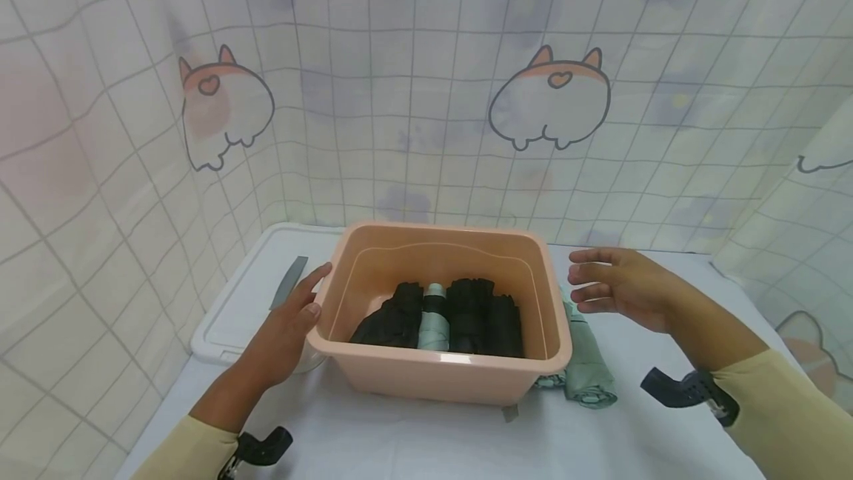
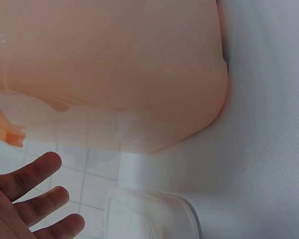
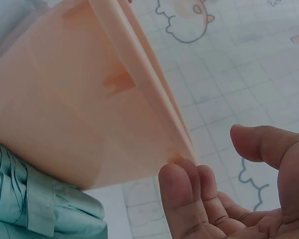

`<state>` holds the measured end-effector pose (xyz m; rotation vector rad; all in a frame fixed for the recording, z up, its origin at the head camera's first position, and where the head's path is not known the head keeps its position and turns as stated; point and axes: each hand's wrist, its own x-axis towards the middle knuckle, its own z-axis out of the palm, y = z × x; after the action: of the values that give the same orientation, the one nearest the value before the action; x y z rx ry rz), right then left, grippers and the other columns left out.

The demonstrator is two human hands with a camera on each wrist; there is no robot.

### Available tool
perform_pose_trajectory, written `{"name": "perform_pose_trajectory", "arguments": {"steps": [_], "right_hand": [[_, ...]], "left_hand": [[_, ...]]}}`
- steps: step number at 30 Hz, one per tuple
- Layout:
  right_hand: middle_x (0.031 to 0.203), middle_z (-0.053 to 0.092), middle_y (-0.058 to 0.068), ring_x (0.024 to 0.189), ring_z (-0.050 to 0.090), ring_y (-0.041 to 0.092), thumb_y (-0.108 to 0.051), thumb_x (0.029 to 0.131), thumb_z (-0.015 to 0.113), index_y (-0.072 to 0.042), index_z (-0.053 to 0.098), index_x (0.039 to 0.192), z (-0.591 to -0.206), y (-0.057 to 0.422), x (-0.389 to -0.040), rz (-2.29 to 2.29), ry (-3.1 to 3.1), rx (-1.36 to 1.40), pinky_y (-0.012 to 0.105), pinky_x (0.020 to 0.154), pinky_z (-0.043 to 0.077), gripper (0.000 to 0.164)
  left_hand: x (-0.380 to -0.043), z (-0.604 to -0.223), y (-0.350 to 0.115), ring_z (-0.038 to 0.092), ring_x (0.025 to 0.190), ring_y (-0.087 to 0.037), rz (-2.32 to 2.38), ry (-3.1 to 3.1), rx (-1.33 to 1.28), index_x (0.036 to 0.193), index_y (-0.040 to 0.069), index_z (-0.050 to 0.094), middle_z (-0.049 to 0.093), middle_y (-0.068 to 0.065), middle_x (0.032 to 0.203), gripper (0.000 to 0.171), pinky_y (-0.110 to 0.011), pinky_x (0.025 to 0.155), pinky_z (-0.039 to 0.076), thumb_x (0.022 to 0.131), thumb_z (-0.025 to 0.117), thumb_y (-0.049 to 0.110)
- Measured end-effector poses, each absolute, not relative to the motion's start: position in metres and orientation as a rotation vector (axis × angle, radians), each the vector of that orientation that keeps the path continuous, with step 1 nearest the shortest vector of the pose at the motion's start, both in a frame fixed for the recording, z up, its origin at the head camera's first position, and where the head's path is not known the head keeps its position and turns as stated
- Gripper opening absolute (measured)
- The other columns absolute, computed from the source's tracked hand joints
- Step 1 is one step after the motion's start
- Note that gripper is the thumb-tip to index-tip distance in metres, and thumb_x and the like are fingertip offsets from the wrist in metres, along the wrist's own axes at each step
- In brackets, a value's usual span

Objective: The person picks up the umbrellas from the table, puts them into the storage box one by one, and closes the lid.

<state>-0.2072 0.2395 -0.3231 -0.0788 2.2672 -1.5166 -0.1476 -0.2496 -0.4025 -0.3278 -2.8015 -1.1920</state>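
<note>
A peach plastic bin (image 1: 433,378) stands on the table. Inside it lie several black folded umbrellas (image 1: 393,321) and a light blue one (image 1: 434,332) with a black band. My left hand (image 1: 286,328) is at the bin's left rim, fingers extended; in the left wrist view its fingers (image 2: 52,199) are spread, and contact with the bin cannot be made out. To the right of the bin, my right hand (image 1: 623,287) hovers apart from the rim, fingers loosely bent around nothing. Beneath it, rolled green umbrellas (image 1: 589,369) lie against the bin's right side, their pleated fabric (image 3: 55,204) showing in the right wrist view.
A white lid-like panel (image 1: 229,310) lies to the left, with a flat grey strip (image 1: 291,281) on it. Something white and rounded (image 1: 309,360) shows partly below my left hand. A small grey tab (image 1: 510,413) pokes out under the bin. A checked curtain (image 1: 413,95) hangs behind.
</note>
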Motion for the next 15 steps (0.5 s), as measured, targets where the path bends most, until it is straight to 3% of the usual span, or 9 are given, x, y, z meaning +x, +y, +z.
{"name": "perform_pose_trajectory", "arguments": {"steps": [15], "right_hand": [[0.148,0.046,0.031,0.123,0.06,0.043,-0.039,0.102,0.063,0.005,0.027,0.156,-0.35,0.272,-0.205,-1.447,2.26,-0.007,0.046,0.092,0.056,0.079]], "left_hand": [[-0.146,-0.401,-0.25,0.056,0.127,-0.046,-1.196,-2.782,-0.341,0.163,0.04,0.021,0.048,-0.02,0.151,0.055,-0.065,0.093,0.05,0.109,0.028,0.048]]}}
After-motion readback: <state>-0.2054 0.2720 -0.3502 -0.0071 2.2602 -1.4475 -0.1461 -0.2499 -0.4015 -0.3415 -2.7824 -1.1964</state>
